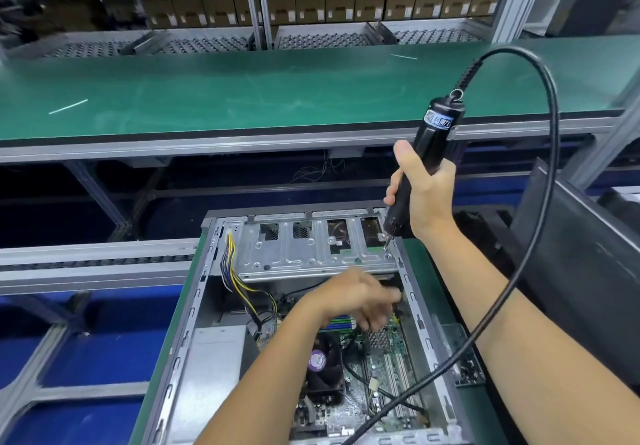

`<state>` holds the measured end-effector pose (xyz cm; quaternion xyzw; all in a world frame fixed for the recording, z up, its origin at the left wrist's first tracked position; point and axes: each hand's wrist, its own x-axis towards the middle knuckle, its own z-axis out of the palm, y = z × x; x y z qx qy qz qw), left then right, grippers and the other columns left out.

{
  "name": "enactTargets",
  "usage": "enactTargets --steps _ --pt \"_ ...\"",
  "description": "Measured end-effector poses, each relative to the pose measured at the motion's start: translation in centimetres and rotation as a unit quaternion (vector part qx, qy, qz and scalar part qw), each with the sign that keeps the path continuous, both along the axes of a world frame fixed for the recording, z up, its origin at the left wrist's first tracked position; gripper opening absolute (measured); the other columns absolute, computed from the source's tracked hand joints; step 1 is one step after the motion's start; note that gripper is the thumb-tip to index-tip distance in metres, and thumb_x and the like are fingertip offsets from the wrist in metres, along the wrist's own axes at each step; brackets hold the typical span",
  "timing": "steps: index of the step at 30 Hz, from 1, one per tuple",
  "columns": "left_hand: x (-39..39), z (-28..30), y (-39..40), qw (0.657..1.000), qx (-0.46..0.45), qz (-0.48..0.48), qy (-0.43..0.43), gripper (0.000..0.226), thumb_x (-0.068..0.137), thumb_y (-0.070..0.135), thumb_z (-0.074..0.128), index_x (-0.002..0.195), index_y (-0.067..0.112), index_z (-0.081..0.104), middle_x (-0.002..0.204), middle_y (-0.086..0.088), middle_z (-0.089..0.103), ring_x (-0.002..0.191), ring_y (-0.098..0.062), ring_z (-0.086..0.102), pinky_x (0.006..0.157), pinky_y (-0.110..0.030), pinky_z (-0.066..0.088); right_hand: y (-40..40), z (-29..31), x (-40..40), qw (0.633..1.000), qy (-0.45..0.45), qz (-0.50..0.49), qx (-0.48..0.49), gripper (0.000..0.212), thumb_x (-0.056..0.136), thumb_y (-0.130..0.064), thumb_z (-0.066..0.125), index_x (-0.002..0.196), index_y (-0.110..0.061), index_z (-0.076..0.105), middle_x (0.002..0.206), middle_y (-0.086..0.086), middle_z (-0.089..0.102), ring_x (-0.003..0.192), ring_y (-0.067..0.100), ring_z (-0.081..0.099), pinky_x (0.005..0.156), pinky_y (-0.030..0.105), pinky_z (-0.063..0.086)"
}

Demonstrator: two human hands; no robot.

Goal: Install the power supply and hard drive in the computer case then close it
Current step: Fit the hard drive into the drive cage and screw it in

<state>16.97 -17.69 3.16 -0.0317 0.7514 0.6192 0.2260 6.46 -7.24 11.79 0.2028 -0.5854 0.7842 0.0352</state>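
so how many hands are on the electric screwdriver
1. The right hand grips the electric screwdriver at the case's far right corner; the left hand is down inside the computer case, blurred.

One case (420, 323), one screwdriver (426, 167), two hands (353, 297)

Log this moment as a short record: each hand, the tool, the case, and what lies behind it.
right hand: grips the electric screwdriver, upright
screwdriver tip: at the far right corner of the drive bracket
left hand: blurred, reaching inside the computer case below the bracket; grip cannot be told
case: open, motherboard and fan exposed
power supply: seated at the left wall
behind: green conveyor belt
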Motion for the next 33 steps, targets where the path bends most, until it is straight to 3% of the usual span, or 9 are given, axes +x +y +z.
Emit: enactTargets --steps 2,7,10,13,16,18,24,29,33 --pt "0.1 -1.8 0.8 0.994 -0.059 -0.043 -0.076 0.027 0.087 0.034 0.067 0.072 0.011 0.064 0.072 -0.005 0.068 0.062 -0.014 0.064 0.065 -0.027 0.056 0.0 -0.3 0.1 1.0 0.008 -0.002 0.022 0.028 0.081 -0.045 0.071 0.058 -0.031 0.062 0.048 0.003 0.051 0.037 0.02 0.048 0.046 0.033 0.046" --pt "-0.5 -4.4 1.7 0.983 -0.021 0.099 -0.153 0.035 0.072 0.039 0.08 0.088 0.011 0.065 0.095 -0.003 0.066 0.08 -0.015 0.061 0.079 -0.03 0.049 -0.3 -1.2 0.0 0.999 0.006 -0.007 0.04 0.029 0.08 -0.046 0.07 0.057 -0.032 0.061 0.048 0.002 0.052 0.038 0.02 0.049 0.046 0.03 0.047" --pt "-0.6 -4.9 1.2 0.948 0.142 0.225 -0.174 0.046 0.072 0.024 0.081 0.11 0.004 0.065 0.105 0.004 0.068 0.086 -0.012 0.061 0.076 -0.023 0.051 -0.4 -1.6 -0.1 0.999 0.012 -0.006 0.047 0.032 0.083 -0.044 0.07 0.056 -0.029 0.06 0.047 0.002 0.052 0.038 0.023 0.048 0.05 0.031 0.046" --pt "-0.7 -4.9 1.1 0.882 0.337 0.294 -0.149 0.012 0.079 0.002 0.07 0.09 -0.001 0.071 0.094 -0.009 0.071 0.091 -0.018 0.062 0.081 -0.023 0.049 -0.3 -2.1 -0.4 0.998 0.018 -0.011 0.054 0.034 0.084 -0.043 0.07 0.055 -0.028 0.059 0.046 0.002 0.052 0.039 0.023 0.049 0.052 0.031 0.046" --pt "-0.7 -5.0 1.5 0.834 0.44 0.313 -0.117 0.01 0.084 -0.004 0.06 0.089 -0.005 0.07 0.098 -0.016 0.069 0.102 -0.023 0.063 0.096 -0.03 0.047 -0.3 -2.4 -0.5 0.998 0.019 -0.01 0.059 0.035 0.084 -0.042 0.069 0.054 -0.027 0.058 0.045 0.0 0.052 0.039 0.022 0.049 0.053 0.031 0.046" --pt "-0.8 -4.9 1.6 0.824 0.447 0.328 -0.114 0.014 0.083 -0.005 0.061 0.096 -0.008 0.066 0.102 -0.018 0.068 0.106 -0.025 0.062 0.1 -0.031 0.046 -0.3 -2.5 -0.7 0.998 0.02 -0.012 0.061 0.035 0.084 -0.042 0.069 0.054 -0.027 0.058 0.045 0.001 0.053 0.038 0.021 0.049 0.053 0.031 0.046" --pt "-1.0 -5.5 1.3 0.825 0.446 0.329 -0.106 0.012 0.08 -0.011 0.059 0.082 -0.006 0.07 0.089 -0.016 0.071 0.085 -0.021 0.069 0.077 -0.023 0.055 -0.4 -2.5 -0.8 0.998 0.023 -0.006 0.065 0.035 0.083 -0.043 0.07 0.055 -0.027 0.056 0.047 0.003 0.052 0.04 0.024 0.049 0.051 0.032 0.047" --pt "-1.2 -5.6 1.4 0.824 0.44 0.339 -0.107 0.016 0.081 -0.014 0.056 0.082 -0.007 0.07 0.09 -0.017 0.07 0.089 -0.023 0.067 0.087 -0.026 0.053 -0.4 -2.7 -0.8 0.995 0.042 0.011 0.088 0.038 0.084 -0.043 0.069 0.055 -0.023 0.054 0.047 0.007 0.051 0.041 0.028 0.048 0.05 0.03 0.046" --pt "-1.3 -5.7 1.5 0.82 0.44 0.35 -0.108 0.017 0.083 -0.014 0.055 0.097 -0.013 0.063 0.099 -0.02 0.066 0.097 -0.026 0.062 0.101 -0.032 0.045 0.0 -3.0 -0.9 0.996 0.039 0.011 0.084 0.046 0.085 -0.042 0.068 0.054 -0.012 0.051 0.047 0.015 0.05 0.04 0.031 0.048 0.051 0.036 0.047"
